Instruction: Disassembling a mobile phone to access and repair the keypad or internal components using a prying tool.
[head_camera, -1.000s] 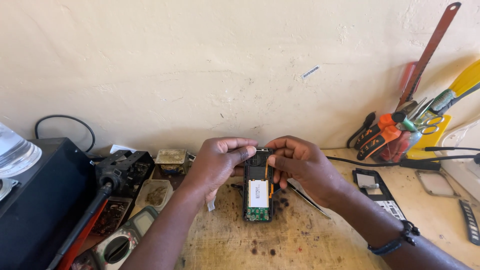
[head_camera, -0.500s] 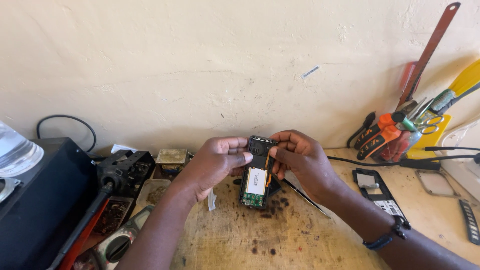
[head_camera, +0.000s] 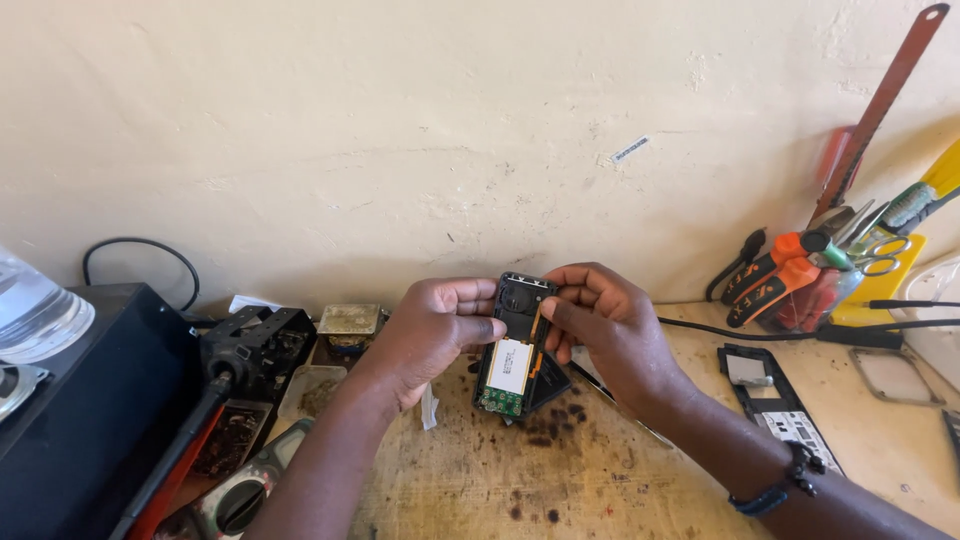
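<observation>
At the middle of the stained wooden workbench (head_camera: 600, 480), seen from the head camera: an opened mobile phone (head_camera: 515, 345) raised just above the boards, back cover already off, white label and green circuit board bared, housing and board not yet apart. Left hand (head_camera: 435, 325) curled closed around the phone's left edge, thumb lying along it; right hand (head_camera: 600, 320) pinching the top right corner, fingers bent, forearm with a dark bracelet (head_camera: 775, 485) slanting in from the lower right. Off to the right, a detached phone frame (head_camera: 775, 395) flat on the bench, well apart, and a tool holder (head_camera: 830, 285) against the wall.
</observation>
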